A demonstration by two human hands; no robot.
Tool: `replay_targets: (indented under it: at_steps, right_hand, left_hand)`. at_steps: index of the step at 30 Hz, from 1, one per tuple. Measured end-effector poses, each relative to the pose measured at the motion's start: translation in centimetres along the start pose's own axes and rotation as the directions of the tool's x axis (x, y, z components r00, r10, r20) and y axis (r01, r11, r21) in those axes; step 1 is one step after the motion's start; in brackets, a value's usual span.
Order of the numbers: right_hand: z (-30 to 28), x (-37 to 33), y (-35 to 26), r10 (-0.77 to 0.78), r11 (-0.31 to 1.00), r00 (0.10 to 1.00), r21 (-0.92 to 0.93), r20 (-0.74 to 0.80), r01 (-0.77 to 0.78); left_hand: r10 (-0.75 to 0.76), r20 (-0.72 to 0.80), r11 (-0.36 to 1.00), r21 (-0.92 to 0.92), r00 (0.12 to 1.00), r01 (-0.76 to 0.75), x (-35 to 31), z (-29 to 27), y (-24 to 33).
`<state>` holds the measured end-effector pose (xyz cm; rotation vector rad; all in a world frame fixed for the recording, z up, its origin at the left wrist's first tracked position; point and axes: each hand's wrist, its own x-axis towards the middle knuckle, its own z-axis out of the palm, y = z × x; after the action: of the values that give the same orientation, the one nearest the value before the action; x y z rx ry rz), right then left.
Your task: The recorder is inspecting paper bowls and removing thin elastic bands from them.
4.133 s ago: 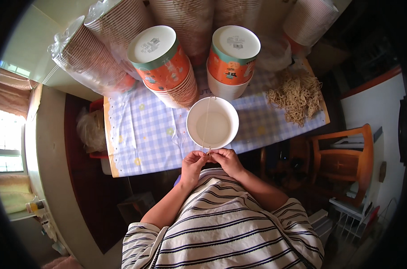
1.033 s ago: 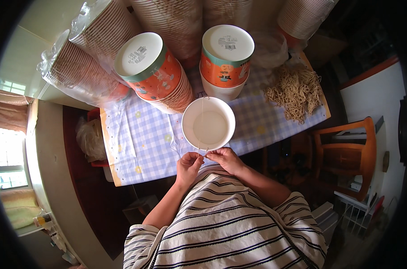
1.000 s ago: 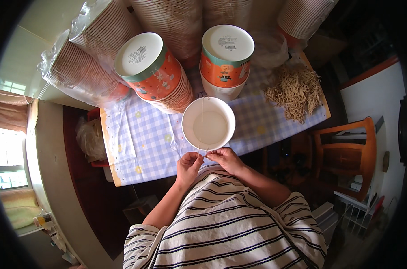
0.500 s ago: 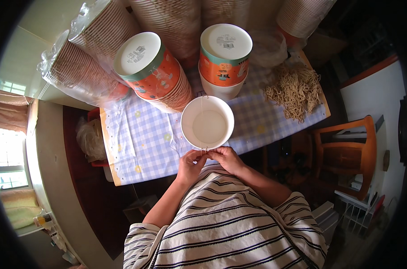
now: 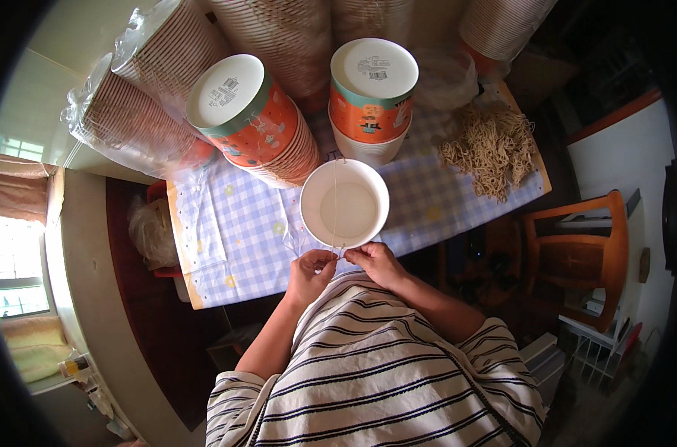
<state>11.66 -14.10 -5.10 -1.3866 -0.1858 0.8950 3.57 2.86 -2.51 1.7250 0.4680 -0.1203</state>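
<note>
Our left hand [image 5: 311,273] and right hand [image 5: 376,264] pinch a thin cord [image 5: 336,200] that crosses the white tub [image 5: 375,203] to its near rim. We judge the cord limp, best gripped near its end, the light tub by its stiff rim.

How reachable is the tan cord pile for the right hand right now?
Probably yes: no obstacle shows between the right hand and the tan cord pile, though its fingers appear busy with a string at the white tub.
</note>
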Motion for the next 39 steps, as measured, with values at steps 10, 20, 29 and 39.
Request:
replay_targets:
  at_steps: [10, 20, 29, 39]
  right_hand:
    - [0.3, 0.2, 0.4, -0.036, 0.999, 0.999, 0.033, 0.011, 0.035]
    - [0.1, 0.1, 0.3, -0.031, 0.999, 1.000, -0.012, -0.003, 0.031]
    - [0.3, -0.1, -0.1, -0.018, 0.999, 1.000, -0.034, 0.003, 0.018]
    - [0.4, -0.1, 0.0, -0.114, 0.965, 0.990, -0.246, -0.076, 0.092]
  left_hand:
    - [0.058, 0.022, 0.998, -0.037, 0.998, -0.057, 0.2, 0.8, 0.9]
    - [-0.052, 0.040, 0.991, -0.118, 0.998, 0.056, -0.2, 0.2, 0.2]
    - [-0.037, 0.008, 0.999, -0.034, 0.999, 0.037, -0.3, 0.1, -0.1]
    - [-0.006, -0.047, 0.997, 0.079, 0.999, 0.010, -0.3, 0.4, 1.2]
